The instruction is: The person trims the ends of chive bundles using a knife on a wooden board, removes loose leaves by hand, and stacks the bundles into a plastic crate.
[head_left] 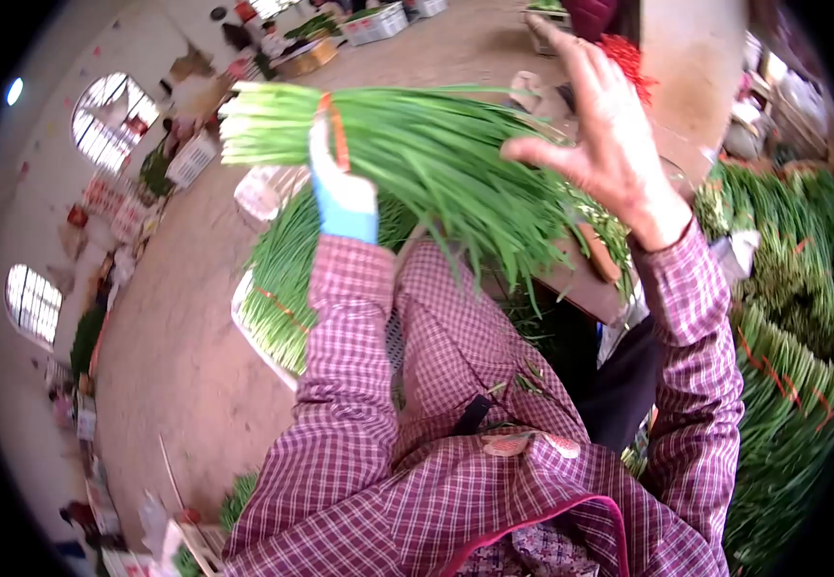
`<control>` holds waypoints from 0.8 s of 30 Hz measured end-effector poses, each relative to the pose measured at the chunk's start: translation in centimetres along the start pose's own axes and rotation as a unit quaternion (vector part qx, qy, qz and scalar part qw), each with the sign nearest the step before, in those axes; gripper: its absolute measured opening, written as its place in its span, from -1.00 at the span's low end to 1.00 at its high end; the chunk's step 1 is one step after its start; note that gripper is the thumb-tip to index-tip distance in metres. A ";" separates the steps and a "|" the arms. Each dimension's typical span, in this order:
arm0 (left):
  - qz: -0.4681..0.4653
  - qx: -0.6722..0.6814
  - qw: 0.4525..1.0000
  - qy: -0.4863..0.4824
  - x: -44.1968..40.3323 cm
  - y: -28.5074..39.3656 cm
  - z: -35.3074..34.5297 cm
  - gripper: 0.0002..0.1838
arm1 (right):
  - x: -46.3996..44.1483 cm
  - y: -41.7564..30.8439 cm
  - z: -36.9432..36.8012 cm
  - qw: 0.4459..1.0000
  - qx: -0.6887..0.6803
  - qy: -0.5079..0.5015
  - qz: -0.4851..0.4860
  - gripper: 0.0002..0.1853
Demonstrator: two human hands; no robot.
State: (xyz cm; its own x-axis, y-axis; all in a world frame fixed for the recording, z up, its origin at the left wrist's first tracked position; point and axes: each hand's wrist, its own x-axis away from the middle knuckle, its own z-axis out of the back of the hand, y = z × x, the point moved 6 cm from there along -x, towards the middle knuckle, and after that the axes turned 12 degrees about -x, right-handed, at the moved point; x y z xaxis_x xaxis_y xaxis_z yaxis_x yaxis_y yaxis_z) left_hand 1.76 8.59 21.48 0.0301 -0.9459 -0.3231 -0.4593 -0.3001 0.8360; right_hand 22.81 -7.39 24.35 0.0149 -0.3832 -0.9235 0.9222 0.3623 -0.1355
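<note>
A large bundle of garlic chives point(436, 135) lies sideways in front of me, its pale cut ends to the left and its green leaves drooping to the right. An orange band point(339, 135) circles it near the pale ends. My left hand point(348, 197), in a white and blue covering, grips the bundle from below at the band. Bare and raised, my right hand point(619, 144) has its fingers apart near the leaf tips and holds nothing. Below it, a brown handle-shaped thing point(597, 252) rests on a board point(580, 293) among loose leaves.
A white crate point(247, 313) with banded chives stands at my left knee. Piled chive bundles point(787, 423) fill the right side. Red strands point(628, 62) hang beyond my right hand. Farther off, a white crate point(373, 27) of greens stands on the floor point(205, 356) near people.
</note>
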 end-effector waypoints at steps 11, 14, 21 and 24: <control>-0.047 0.140 0.985 -0.089 -6.6 -1.4 4.7 -0.44 | -4.6 -5.1 -19.0 0.993 -0.078 -0.084 -0.012 0.06; -0.145 -0.065 0.976 -0.147 -9.2 -2.7 8.0 -0.14 | -7.2 -3.1 -20.5 0.991 -0.093 -0.094 0.012 0.05; -0.041 -0.678 0.726 0.107 -14.3 -6.8 39.3 -0.52 | -11.6 -3.6 -29.6 0.976 -0.075 -0.149 0.140 0.00; 0.049 -0.760 0.640 0.101 -15.1 -9.5 44.3 -0.53 | -12.2 -5.0 -35.1 0.963 -0.096 -0.189 0.168 0.01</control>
State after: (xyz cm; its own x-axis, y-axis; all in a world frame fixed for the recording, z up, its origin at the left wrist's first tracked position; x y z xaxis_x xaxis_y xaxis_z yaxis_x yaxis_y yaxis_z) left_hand -33.62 31.23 -1.22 0.2522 -0.9195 -0.3015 0.9222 0.1339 0.3629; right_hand 4.45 25.35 23.69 0.4729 -0.4854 -0.7354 0.7524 0.6567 0.0504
